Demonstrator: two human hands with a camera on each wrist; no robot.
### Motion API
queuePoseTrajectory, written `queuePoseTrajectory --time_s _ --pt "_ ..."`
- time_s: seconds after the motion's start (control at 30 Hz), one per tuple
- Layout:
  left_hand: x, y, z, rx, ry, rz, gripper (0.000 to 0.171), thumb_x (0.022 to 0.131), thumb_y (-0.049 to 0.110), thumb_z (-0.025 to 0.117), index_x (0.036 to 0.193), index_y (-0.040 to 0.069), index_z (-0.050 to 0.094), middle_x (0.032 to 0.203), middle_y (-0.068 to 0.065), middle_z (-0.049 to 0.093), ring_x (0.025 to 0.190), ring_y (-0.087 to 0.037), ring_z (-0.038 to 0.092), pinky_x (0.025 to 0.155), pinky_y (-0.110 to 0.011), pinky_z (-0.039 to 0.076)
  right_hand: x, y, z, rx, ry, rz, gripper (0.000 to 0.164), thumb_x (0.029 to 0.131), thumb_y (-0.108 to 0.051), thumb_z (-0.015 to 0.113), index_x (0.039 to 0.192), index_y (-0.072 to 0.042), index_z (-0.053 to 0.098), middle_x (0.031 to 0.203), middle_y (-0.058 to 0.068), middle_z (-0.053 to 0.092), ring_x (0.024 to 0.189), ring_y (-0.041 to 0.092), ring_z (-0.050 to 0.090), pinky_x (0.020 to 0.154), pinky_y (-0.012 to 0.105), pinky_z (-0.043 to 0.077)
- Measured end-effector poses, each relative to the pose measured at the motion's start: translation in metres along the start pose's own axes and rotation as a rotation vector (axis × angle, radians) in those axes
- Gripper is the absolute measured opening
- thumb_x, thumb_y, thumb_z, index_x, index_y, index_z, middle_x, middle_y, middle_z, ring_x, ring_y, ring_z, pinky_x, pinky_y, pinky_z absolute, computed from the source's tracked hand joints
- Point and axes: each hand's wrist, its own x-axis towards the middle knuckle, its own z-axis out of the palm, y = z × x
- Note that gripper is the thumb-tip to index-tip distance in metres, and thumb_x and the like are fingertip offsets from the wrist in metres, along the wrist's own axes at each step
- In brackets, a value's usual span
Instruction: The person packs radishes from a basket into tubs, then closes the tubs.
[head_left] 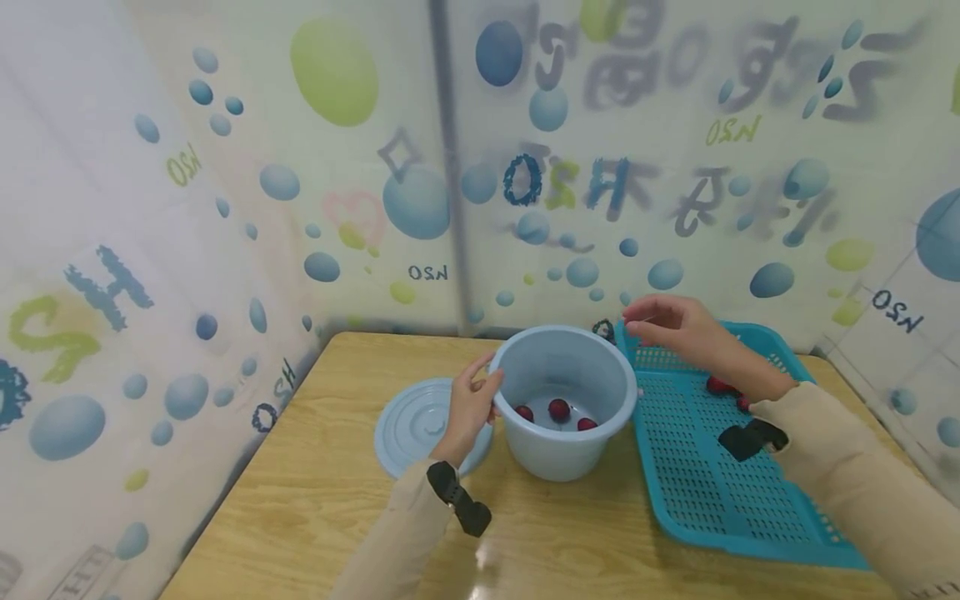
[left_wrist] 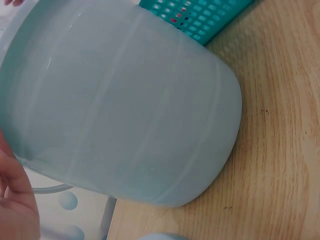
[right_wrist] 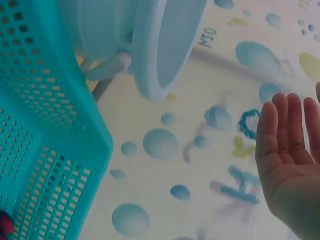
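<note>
A light blue bucket (head_left: pixel 558 457) stands upright on the table, and three dark red round fruits (head_left: pixel 558 409) lie on its bottom. My left hand (head_left: pixel 470 407) grips the bucket's left rim between thumb and fingers; its curled fingers (left_wrist: pixel 15 182) also show at the edge of the left wrist view. My right hand (head_left: pixel 686 332) is raised beyond the bucket's right side, above the far end of a teal basket (head_left: pixel 712 467). It holds nothing, and its fingers look extended in the right wrist view. More red fruits (head_left: pixel 718 386) lie in the basket, partly hidden by the right forearm.
A round light blue lid (head_left: pixel 416 417) lies on the wooden table (head_left: pixel 300 500) left of the bucket, partly behind my left hand. The basket stands close against the bucket's right side. A patterned curtain (head_left: pixel 375 167) hangs behind the table's far edge.
</note>
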Motion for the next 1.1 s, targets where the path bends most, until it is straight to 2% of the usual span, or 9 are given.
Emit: queuePoseTrajectory --time_s 0.17,0.27,0.4,0.57,0.67,0.8,0.9,1.03,1.1 --pt "-0.001 -0.001 0.000 -0.003 0.003 0.005 0.043 0.089 0.016 0.053 0.131 0.007 0.043 0.051 -0.001 0.048 0.037 -0.007 0.042 0.038 -0.019 0.036 -0.009 0.014 -0.014 -0.051 0.062 0.001 0.033 0.089 -0.024 0.053 0.111 0.001 0.053 0.101 0.009 0.058 0.082 0.005 0.057 0.069 0.020 0.049" --pt "-0.001 0.000 0.000 -0.008 0.003 0.006 0.043 0.089 0.016 0.053 0.131 0.008 0.043 0.051 -0.001 0.049 0.037 -0.007 0.042 0.039 -0.019 0.035 -0.013 0.028 -0.021 -0.058 0.108 0.004 0.033 0.089 -0.022 0.053 0.110 0.003 0.052 0.100 0.010 0.058 0.080 0.002 0.057 0.068 0.019 0.049" --pt "0.000 0.000 0.001 -0.014 0.001 0.014 0.044 0.089 0.015 0.052 0.131 0.007 0.042 0.051 -0.001 0.049 0.037 -0.007 0.042 0.038 -0.019 0.035 -0.018 0.048 -0.028 -0.075 0.167 0.065 0.035 0.089 -0.025 0.054 0.110 0.003 0.052 0.098 0.005 0.058 0.079 -0.003 0.055 0.066 0.016 0.048" --pt "0.000 -0.001 0.002 -0.025 -0.001 0.015 0.043 0.089 0.015 0.053 0.131 0.007 0.043 0.052 -0.001 0.050 0.037 -0.007 0.042 0.038 -0.019 0.035 -0.028 0.072 -0.038 -0.086 0.246 0.126 0.032 0.088 -0.029 0.055 0.105 -0.002 0.055 0.089 -0.013 0.056 0.076 -0.004 0.052 0.064 0.013 0.045" --pt "0.000 -0.001 0.003 -0.021 -0.001 0.012 0.044 0.089 0.015 0.053 0.131 0.007 0.043 0.052 -0.001 0.050 0.038 -0.007 0.042 0.038 -0.019 0.035 -0.034 0.090 -0.044 -0.101 0.263 0.176 0.034 0.088 -0.030 0.054 0.107 -0.002 0.053 0.091 -0.009 0.055 0.077 -0.002 0.052 0.064 0.014 0.045" --pt "0.005 -0.010 0.002 -0.006 0.015 0.008 0.043 0.089 0.019 0.054 0.130 0.012 0.044 0.052 -0.001 0.051 0.039 -0.010 0.044 0.039 -0.020 0.036 -0.024 0.213 -0.063 -0.166 0.330 0.227 0.041 0.084 -0.043 0.055 0.112 -0.013 0.054 0.099 -0.003 0.055 0.080 0.008 0.054 0.063 0.022 0.048" --pt "0.011 -0.020 0.002 -0.006 0.038 0.013 0.041 0.088 0.022 0.056 0.128 0.016 0.048 0.052 -0.002 0.052 0.038 -0.009 0.044 0.037 -0.019 0.036 -0.018 0.296 -0.074 -0.224 0.382 0.258 0.045 0.079 -0.054 0.053 0.111 -0.023 0.054 0.103 -0.004 0.054 0.086 0.013 0.052 0.064 0.029 0.049" --pt "0.015 -0.025 0.002 -0.009 0.056 0.025 0.039 0.087 0.021 0.057 0.125 0.019 0.051 0.051 -0.002 0.051 0.036 -0.007 0.043 0.035 -0.019 0.035 -0.026 0.301 -0.074 -0.266 0.390 0.309 0.051 0.080 -0.057 0.050 0.114 -0.019 0.052 0.106 0.001 0.053 0.089 0.016 0.049 0.066 0.031 0.047" --pt "0.015 -0.025 0.002 -0.008 0.057 0.025 0.038 0.087 0.021 0.057 0.125 0.019 0.051 0.051 -0.002 0.052 0.036 -0.008 0.043 0.035 -0.019 0.035 -0.029 0.306 -0.074 -0.281 0.401 0.319 0.053 0.080 -0.056 0.049 0.115 -0.016 0.051 0.105 0.003 0.053 0.087 0.016 0.050 0.065 0.027 0.046"
